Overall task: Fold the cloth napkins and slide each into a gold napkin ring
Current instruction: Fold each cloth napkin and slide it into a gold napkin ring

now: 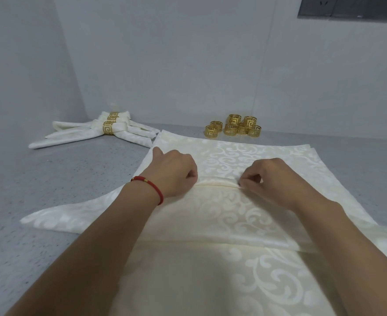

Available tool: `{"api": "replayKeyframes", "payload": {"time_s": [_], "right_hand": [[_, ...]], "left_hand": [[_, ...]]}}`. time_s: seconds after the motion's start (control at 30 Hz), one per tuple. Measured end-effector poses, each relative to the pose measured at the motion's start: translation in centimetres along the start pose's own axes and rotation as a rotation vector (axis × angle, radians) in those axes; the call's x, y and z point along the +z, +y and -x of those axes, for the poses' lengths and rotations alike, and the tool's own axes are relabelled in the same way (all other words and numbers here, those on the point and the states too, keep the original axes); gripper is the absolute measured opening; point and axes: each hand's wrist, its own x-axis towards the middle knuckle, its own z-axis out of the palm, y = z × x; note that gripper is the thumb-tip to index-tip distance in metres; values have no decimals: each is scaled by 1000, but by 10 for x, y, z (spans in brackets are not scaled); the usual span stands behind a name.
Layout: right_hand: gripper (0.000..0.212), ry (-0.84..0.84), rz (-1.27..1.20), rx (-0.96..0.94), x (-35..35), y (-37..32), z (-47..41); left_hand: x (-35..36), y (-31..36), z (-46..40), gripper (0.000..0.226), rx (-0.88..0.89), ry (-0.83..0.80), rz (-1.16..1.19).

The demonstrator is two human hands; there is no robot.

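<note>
A cream napkin (222,215) with a swirly pattern lies spread on the grey table (51,179), right in front of the person. Its near part is folded over, and the folded edge (217,184) runs across the middle between the two hands. More of the same cloth lies under it and sticks out at the far side and the near side.

The left hand (172,172) rests on the napkin with its fingers curled, and it pinches the left end of the folded edge. A red bracelet (150,185) is on that wrist. The right hand (270,179) also has its fingers curled, and it pinches the right end of the same edge.

Far back on the table, near the wall (165,65), sits a little pile of gold napkin rings (233,127). To the left of them, in the corner, lie the finished napkins (92,133), each one rolled and pushed through a gold ring
</note>
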Motion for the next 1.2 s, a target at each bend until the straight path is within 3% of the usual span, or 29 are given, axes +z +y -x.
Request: {"api": "replayKeyframes", "payload": {"time_s": [0.23,0.43,0.57,0.63,0.77,0.87,0.97,1.03,1.2], "right_hand": [[9,-29,61,79,3,8,-2],[5,113,267,-37,10,-1,-2],[11,-24,265,-28,2,-4,3],[11,-88,214,13,-4,-2,6],[8,5,-2,36,-6,9,8],[14,-59,3,42,-6,11,6],[3,-88,51,45,-5,11,5],[9,-81,75,48,-3,11,5],[6,60,204,-21,5,1,1]], "left_hand": [[2,-3,-1,3,-69,-68,90],[3,4,2,17,-16,46,-12],[-6,7,4,31,64,-45,-71],[-11,6,7,27,61,-133,-37],[-17,-3,8,16,31,-187,178],[-13,-8,10,13,46,-186,260],[-10,-9,9,13,-3,-193,186],[-9,-6,7,13,13,-168,65],[-6,1,6,14,54,-6,-99]]}}
